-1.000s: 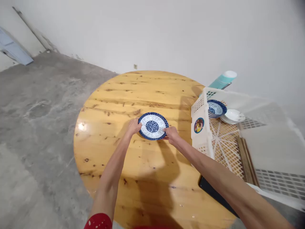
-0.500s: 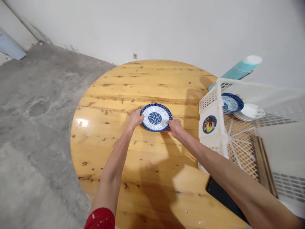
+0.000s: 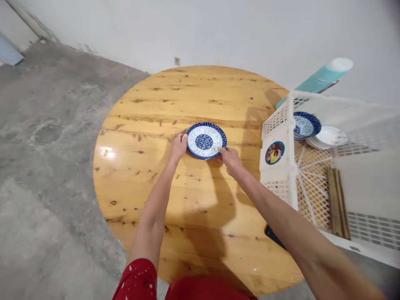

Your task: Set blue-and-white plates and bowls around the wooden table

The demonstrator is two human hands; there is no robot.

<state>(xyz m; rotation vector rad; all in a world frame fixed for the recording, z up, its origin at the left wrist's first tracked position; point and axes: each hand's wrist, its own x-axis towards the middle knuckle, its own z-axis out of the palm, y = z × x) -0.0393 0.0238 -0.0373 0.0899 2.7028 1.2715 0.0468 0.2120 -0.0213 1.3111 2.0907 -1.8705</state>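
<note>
A blue-and-white patterned plate (image 3: pixel 204 141) is near the middle of the round wooden table (image 3: pixel 150 175). My left hand (image 3: pixel 178 146) grips its left rim, thumb on top. At the lower right rim, my right hand (image 3: pixel 229 159) pinches the plate between thumb and fingers. The fingers beneath the plate are hidden, and whether it rests fully on the table or is slightly raised I cannot tell.
To the right stands a white plastic basket (image 3: pixel 276 125) holding blue-rimmed dishes (image 3: pixel 306 124), white bowls (image 3: pixel 331 136) and wooden chopsticks (image 3: pixel 338 202). Behind it leans a turquoise cylinder (image 3: pixel 321 79). A dark object (image 3: pixel 275 238) lies partly under my right forearm.
The camera view has tilted, so the table edge nearest me and my red clothing now show. Both hands keep hold of the plate, which shows little movement on the table.
</note>
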